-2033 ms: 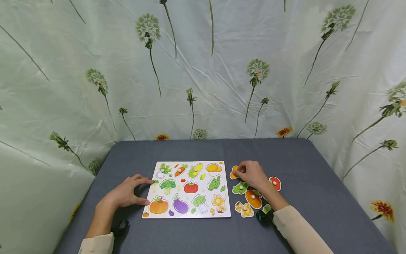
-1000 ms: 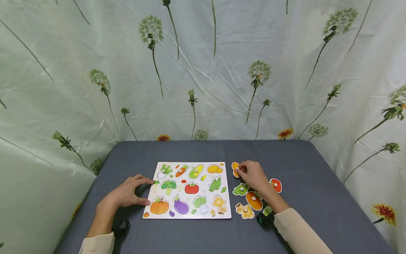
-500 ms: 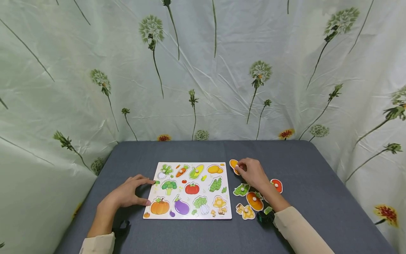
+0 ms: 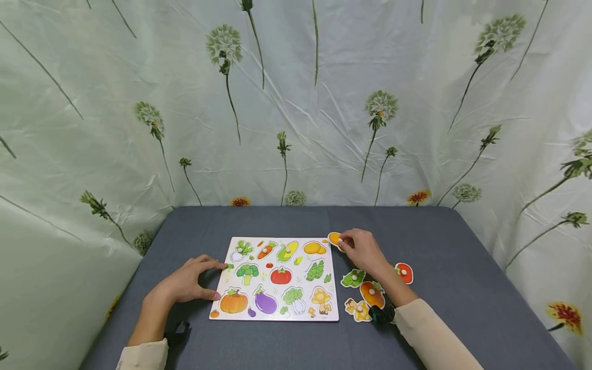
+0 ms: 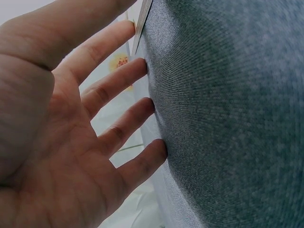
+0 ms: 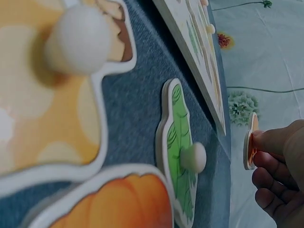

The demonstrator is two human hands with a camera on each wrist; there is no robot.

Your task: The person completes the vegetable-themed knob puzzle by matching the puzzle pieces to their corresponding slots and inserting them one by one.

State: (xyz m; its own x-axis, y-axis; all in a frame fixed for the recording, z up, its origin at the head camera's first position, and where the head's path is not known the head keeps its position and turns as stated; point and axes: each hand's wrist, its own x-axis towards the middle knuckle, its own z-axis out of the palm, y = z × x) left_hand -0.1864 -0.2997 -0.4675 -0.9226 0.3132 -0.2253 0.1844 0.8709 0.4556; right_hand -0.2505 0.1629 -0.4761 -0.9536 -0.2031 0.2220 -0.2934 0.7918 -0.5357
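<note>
Pinches, with the thumb and fingertips of the right hand [image 4: 363, 250], a two-lobed orange-yellow vegetable piece [image 4: 334, 238], just left of that hand and at the far right corner of the vegetable peg puzzle board [image 4: 264, 276]; cannot tell whether touching the corner or held just above. Keeps nothing gripped in the left hand [image 4: 187, 281], only loosely spread fingers, with thumb and forefinger against the board's left edge, probably for steadiness.

Looks to be at the carrying step, between loose pieces and board. Seems to call next for a short shift leftward, to above the two-lobed yellow outline [image 4: 314, 247], then a turn to match the shape, lowering and a light press.

Lying nearer the body than the right hand: green knobbed piece [image 4: 350, 280], pumpkin piece [image 4: 371, 296], mushroom piece [image 4: 363, 313]. To the right of that hand: tomato piece [image 4: 405, 274]. Apparently seated already, between the hands, judging by knobs: turnip [image 4: 243, 248], carrot [image 4: 263, 254], corn [image 4: 291, 247].
</note>
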